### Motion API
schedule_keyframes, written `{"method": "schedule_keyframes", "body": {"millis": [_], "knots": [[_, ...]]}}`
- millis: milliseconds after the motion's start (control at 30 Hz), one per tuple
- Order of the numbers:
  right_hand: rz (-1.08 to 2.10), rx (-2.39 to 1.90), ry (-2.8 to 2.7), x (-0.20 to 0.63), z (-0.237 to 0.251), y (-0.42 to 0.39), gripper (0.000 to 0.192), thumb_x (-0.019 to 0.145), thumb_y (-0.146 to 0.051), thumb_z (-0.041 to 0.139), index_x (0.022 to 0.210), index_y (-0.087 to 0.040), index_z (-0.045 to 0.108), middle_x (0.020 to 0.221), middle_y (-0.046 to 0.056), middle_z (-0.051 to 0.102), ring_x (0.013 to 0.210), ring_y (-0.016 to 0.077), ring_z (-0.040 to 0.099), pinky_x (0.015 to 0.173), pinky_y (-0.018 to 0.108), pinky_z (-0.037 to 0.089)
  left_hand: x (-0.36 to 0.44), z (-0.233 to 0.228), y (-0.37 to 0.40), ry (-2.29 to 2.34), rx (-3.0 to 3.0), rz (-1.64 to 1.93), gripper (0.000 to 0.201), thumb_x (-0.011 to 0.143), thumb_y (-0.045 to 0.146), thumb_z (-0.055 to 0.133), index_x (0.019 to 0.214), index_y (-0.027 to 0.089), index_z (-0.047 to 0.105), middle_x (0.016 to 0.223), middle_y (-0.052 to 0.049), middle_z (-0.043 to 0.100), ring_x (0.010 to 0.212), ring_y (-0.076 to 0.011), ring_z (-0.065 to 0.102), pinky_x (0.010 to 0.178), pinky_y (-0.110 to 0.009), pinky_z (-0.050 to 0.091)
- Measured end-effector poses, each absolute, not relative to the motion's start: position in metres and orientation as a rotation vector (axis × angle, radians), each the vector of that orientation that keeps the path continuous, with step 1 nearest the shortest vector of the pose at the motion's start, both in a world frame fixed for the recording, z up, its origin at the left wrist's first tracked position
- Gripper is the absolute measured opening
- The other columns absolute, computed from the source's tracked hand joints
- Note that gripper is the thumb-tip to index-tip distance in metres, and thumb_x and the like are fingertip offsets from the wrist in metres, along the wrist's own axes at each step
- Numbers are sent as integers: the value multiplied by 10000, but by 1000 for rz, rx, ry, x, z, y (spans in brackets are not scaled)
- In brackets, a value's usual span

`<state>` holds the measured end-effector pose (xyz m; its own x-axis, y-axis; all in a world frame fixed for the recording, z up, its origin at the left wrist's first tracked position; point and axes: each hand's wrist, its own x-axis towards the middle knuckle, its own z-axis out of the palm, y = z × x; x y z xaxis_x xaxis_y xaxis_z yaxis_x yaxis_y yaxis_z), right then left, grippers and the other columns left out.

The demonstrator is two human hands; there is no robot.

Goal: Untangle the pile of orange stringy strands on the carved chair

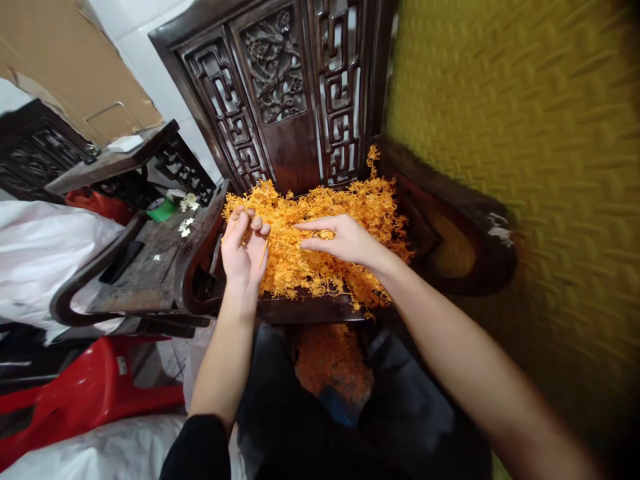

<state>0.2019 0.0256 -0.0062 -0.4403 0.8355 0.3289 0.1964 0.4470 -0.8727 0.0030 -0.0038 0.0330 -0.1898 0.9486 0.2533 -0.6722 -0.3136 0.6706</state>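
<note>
A wide heap of tangled orange plastic-looking sprigs (370, 213) covers the seat of a carved dark wooden chair (295, 157). Above the heap's left side, my left hand (243, 250) is turned palm up with its fingers curled. A thin orange strand (263, 253) sticks out across the palm; the fingers partly hide what they grip. My right hand (343, 240) reaches over the middle of the heap, index finger and thumb stretched out and apart. Orange bits show in the gap between them, and I cannot tell whether they touch the fingers.
More orange sprigs (333, 360) lie below the seat between my legs. To the left stand a dark wooden side table (145, 267) with a green tape roll (161, 210), white sacks (50, 247) and a red plastic chair (95, 380). A yellow textured surface (515, 100) rises on the right.
</note>
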Motion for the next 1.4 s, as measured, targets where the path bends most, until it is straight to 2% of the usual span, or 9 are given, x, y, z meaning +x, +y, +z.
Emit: {"method": "schedule_keyframes", "body": {"millis": [167, 300, 467, 567, 667, 800, 967, 1167, 1400], "knots": [[904, -813, -1860, 193, -6, 28, 165, 836, -360, 764, 843, -196, 780, 902, 60, 776, 863, 210, 708, 873, 395, 531, -4, 27, 2, 551, 896, 1749, 229, 833, 239, 751, 1056, 235, 697, 1095, -47, 705, 918, -120, 663, 844, -250, 530], [1188, -680, -1288, 205, 6, 27, 304, 840, -498, 757, 828, -225, 624, 591, -58, 521, 466, 82, 438, 471, 253, 360, -7, 24, -3, 613, 1090, 1595, 669, 738, 520, 835, 1331, 327, 592, 1331, -108, 662, 1277, -272, 619, 1073, -414, 485], [1584, -377, -1067, 212, 25, 12, 451, 776, -573, 799, 850, -233, 512, 645, -93, 438, 400, 20, 276, 380, 205, 196, 11, 24, -19, 732, 1458, 1456, 1057, 663, 558, 885, 1555, 411, 338, 1472, -116, 574, 1373, -336, 556, 1140, -472, 441], [1719, -275, -1123, 201, 24, 5, 414, 800, -527, 803, 851, -215, 534, 611, -95, 466, 382, 19, 321, 367, 194, 216, 22, 22, -24, 841, 1598, 1420, 975, 770, 525, 818, 1585, 406, 297, 1568, -100, 484, 1459, -351, 453, 1153, -482, 432], [1733, -261, -1171, 193, 18, 3, 385, 826, -508, 789, 853, -201, 557, 605, -82, 520, 372, 26, 372, 362, 194, 256, 24, 21, -25, 977, 1757, 1370, 708, 880, 480, 720, 1522, 350, 453, 1562, -86, 504, 1452, -330, 466, 1158, -484, 438], [1655, -423, -1214, 193, 12, 5, 379, 821, -495, 797, 830, -190, 573, 610, -57, 570, 369, 35, 398, 336, 195, 237, 17, 20, -24, 1127, 1973, 1227, 414, 891, 415, 719, 1262, 230, 704, 1281, -91, 727, 1201, -260, 672, 1094, -444, 495], [1349, -678, -1363, 195, 11, 8, 343, 835, -492, 783, 819, -187, 626, 483, -72, 502, 375, 57, 391, 358, 204, 266, 17, 19, -26, 1243, 2250, 1265, 110, 876, 277, 716, 937, 196, 759, 939, -61, 779, 889, -202, 682, 885, -386, 528], [1196, -845, -1202, 178, 9, 5, 370, 751, -489, 840, 763, -179, 637, 498, -52, 536, 369, 63, 397, 355, 219, 265, 29, 24, -28, 1300, 2283, 1322, 208, 861, 193, 645, 664, 207, 710, 647, -26, 646, 670, -179, 514, 752, -353, 424], [1153, -849, -641, 217, 5, 42, 330, 763, -369, 825, 710, -206, 542, 562, -63, 501, 398, 47, 403, 326, 198, 299, 19, 30, -36, 1301, 1968, 1437, 206, 773, 143, 691, 584, 222, 714, 609, -13, 616, 644, -178, 507, 720, -335, 408]]}}
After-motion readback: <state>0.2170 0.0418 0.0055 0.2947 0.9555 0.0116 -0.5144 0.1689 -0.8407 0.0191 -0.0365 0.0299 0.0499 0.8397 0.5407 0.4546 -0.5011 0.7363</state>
